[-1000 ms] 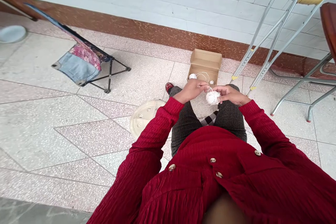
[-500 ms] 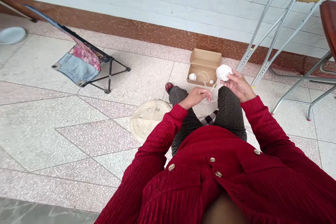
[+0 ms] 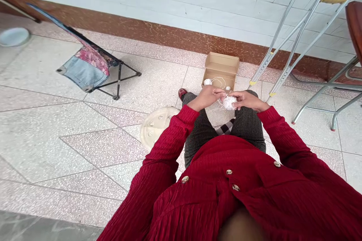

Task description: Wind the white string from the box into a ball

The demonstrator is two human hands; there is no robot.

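A white ball of yarn (image 3: 229, 102) is between my hands, above my lap. My right hand (image 3: 246, 100) grips it from the right side, with the fingers wrapped round its edge. At the ball's left side, my left hand (image 3: 208, 97) pinches the white strand that leads to it. Just beyond my hands an open cardboard box (image 3: 222, 63) stands on the floor. In the box are a smaller white yarn ball (image 3: 207, 82), a loose loop of yarn and a tiny white ball (image 3: 227, 88).
A round beige stool or lid (image 3: 149, 126) with holes is left of my legs. Farther left stands a folding chair (image 3: 89, 71). Crutches (image 3: 294, 41) lean on the wall at the right, beside a metal-legged chair (image 3: 322, 92). A pale basin (image 3: 14, 37) is far left.
My right hand has brought the yarn ball down and left, close to my left hand. My left hand has moved slightly up, and the two hands now meet at the ball.
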